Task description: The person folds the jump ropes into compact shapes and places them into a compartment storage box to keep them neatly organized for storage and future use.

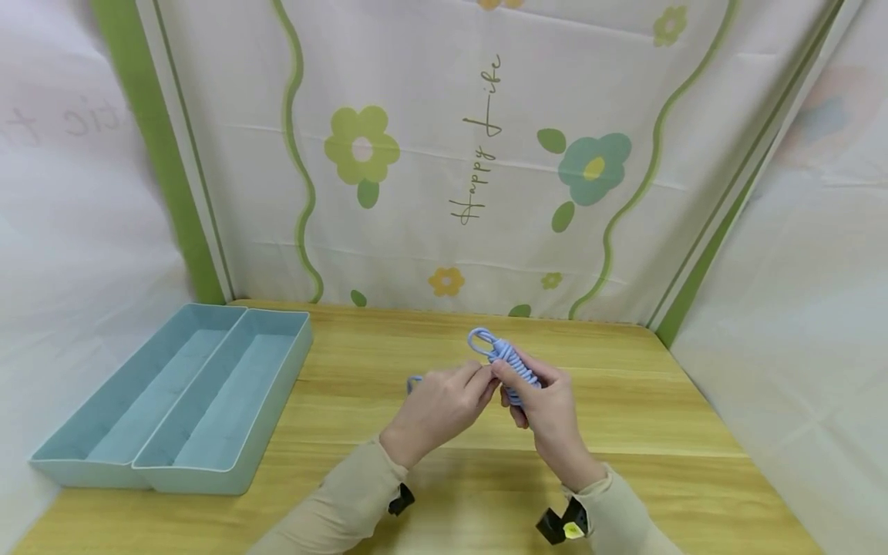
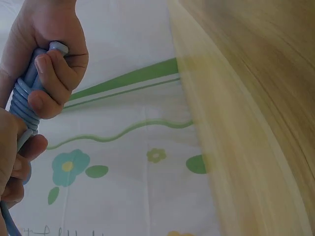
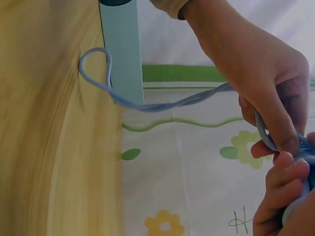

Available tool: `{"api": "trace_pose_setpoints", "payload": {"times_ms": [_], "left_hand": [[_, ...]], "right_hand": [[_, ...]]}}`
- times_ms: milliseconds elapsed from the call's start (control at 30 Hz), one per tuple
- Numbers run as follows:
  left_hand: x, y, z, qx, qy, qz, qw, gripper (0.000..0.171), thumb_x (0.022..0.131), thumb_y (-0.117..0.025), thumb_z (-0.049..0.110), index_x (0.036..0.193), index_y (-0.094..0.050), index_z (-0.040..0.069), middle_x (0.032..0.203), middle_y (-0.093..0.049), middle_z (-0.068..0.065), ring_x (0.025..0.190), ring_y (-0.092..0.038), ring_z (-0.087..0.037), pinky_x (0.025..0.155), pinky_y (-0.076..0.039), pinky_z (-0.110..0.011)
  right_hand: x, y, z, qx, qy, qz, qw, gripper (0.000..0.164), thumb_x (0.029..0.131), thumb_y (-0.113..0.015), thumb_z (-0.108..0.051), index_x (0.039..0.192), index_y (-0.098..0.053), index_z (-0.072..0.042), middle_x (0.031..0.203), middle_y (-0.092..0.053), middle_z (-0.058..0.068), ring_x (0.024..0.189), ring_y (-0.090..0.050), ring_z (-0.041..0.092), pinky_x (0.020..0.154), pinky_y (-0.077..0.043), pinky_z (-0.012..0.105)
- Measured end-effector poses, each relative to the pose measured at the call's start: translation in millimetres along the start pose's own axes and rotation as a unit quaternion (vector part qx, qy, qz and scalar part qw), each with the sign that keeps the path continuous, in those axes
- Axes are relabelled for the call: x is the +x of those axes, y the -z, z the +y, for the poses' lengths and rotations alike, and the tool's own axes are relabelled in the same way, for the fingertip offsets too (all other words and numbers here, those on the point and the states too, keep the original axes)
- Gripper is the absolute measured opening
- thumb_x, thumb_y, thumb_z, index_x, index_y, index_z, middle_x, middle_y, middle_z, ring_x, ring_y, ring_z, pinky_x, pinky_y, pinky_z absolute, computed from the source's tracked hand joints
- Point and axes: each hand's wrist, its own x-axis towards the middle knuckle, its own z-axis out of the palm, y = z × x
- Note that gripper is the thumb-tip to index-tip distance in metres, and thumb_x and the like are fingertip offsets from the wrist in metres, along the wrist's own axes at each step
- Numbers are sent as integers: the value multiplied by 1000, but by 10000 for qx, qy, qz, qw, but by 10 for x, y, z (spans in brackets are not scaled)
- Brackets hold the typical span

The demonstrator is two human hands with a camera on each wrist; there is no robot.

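Nearest are seen two beige sleeves [image 1: 340,493], with a small black device [image 1: 402,501] worn under each wrist. Beyond them, both hands are closely brought together above the worktop [image 1: 645,432]. By the right hand [image 1: 555,405] the wound bundle of a light blue cord [image 1: 515,368] is gripped, with the fingers curled around it and the thumb laid along it. By the left hand [image 1: 440,401], whose fingers are bent, the same cord is pinched just beside the bundle. The cord is smooth, round and wrapped in many tight, neighbouring turns; at its far end a small loop is left standing out. In the left wrist view, a pale, blunt end [image 2: 58,47] is shown between the curled right fingers. In the right wrist view, a loose doubled length, lightly twisted, is stretched out from the left hand and finished by a rounded loop. To the left, two pale blue trays [image 1: 194,479] are placed side by side. Farthest, a white flowered cloth [image 1: 416,77] is hung.
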Motion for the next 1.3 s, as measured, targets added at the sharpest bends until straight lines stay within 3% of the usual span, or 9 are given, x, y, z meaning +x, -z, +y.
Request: {"api": "trace_pose_setpoints", "payload": {"times_ms": [133, 233, 367, 433, 633, 733, 900, 1100, 1300], "left_hand": [[-16, -86, -3, -336, 52, -67, 9994, 20, 96, -68, 20, 106, -67, 4, 73, -56, 2, 51, -41, -2, 44, -31, -13], [-46, -140, -27, -834, 118, -76, 9964, 32, 104, -54, 26, 121, -66, 2, 66, -56, 4, 48, -41, -1, 45, -34, -11], [-87, -177, -114, -2357, 467, 28, 9707, 40, 108, -41, 24, 131, -61, -1, 64, -58, 1, 48, -37, -2, 50, -37, -11], [-95, -168, -167, -3381, 763, -122, 9379, 34, 107, -46, 18, 130, -62, 0, 65, -57, 2, 50, -37, -2, 50, -37, -13], [-110, -129, -296, -5740, 1920, -767, 7923, 26, 102, -56, 12, 124, -69, 5, 61, -56, 3, 44, -32, -10, 42, -28, -25], [-121, -91, -352, -6051, 2147, -772, 7627, 23, 99, -60, 11, 118, -72, 4, 64, -64, -1, 41, -28, -14, 41, -25, -27], [-134, -97, -381, -6195, 2316, -767, 7461, 19, 97, -63, 5, 112, -74, 2, 72, -71, -6, 41, -40, -15, 39, -36, -29], [-136, -137, -395, -6399, 1992, -834, 7375, 16, 95, -61, -4, 102, -75, -5, 83, -73, -10, 53, -57, -19, 50, -52, -36], [-158, -85, -494, -6409, 1721, -1159, 7391, 15, 96, -63, 1, 100, -77, -3, 77, -71, -11, 52, -53, -23, 48, -47, -27]], "right_hand": [[59, 72, -15, 500, -130, 159, 9985, 29, 95, -70, -23, 107, -70, 3, 63, -56, 11, 41, -42, 12, 35, -32, 21], [106, 167, -57, 962, -231, -22, 9951, 27, 99, -64, -22, 104, -66, 4, 65, -55, 9, 44, -45, 11, 35, -34, 19], [127, 237, -100, 1461, -433, -694, 9859, 26, 102, -58, -21, 110, -65, 3, 69, -56, 8, 48, -47, 10, 36, -36, 18], [125, 244, -106, 1678, -531, -1107, 9781, 26, 104, -54, -21, 111, -64, 2, 70, -56, 8, 48, -47, 9, 37, -36, 17], [90, 271, -94, 2034, -683, -2059, 9548, 30, 108, -43, -22, 117, -59, 1, 72, -57, 5, 49, -44, 6, 39, -34, 15], [90, 257, -83, 2312, -743, -2413, 9396, 31, 109, -39, -23, 117, -58, 0, 73, -57, 4, 50, -44, 6, 41, -34, 15], [92, 235, -42, 2930, -702, -2772, 9124, 34, 110, -31, -27, 118, -55, -4, 74, -57, 4, 48, -36, 9, 42, -31, 16], [97, 246, -6, 3407, -390, -3229, 8822, 37, 111, -24, -28, 124, -51, -6, 78, -57, 5, 49, -29, 13, 43, -25, 19], [151, 263, 17, 2792, -30, -3998, 8730, 35, 108, -38, -26, 118, -62, -3, 75, -58, 2, 47, -28, 13, 35, -18, 24]]}}
